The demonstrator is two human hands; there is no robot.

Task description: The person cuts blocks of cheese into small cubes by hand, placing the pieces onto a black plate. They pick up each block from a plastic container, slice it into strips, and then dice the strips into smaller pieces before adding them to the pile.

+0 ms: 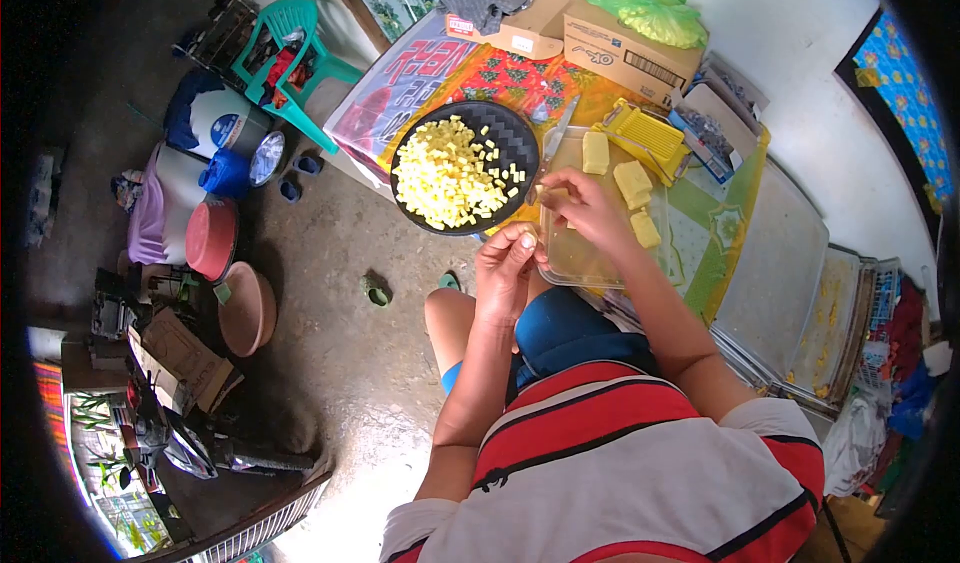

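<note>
A round black tray [517,143] on the table holds a heap of small pale yellow pieces [450,178]. To its right, a clear plastic tray [590,263] bears several yellow blocks [595,153]. My left hand [508,258] is closed in a pinch near the black tray's lower edge, around something small that I cannot make out clearly. Over the clear tray's left side, my right hand [582,206] has its fingers pinched on a small yellowish piece. A knife [561,128] lies between the two trays, beside a yellow slotted plastic holder [642,139].
Cardboard boxes [625,51] and a green plastic bag [650,13] stand at the table's back. A green chair [300,63] is at the upper left. Basins [247,310] and slippers [376,289] are on the floor to the left.
</note>
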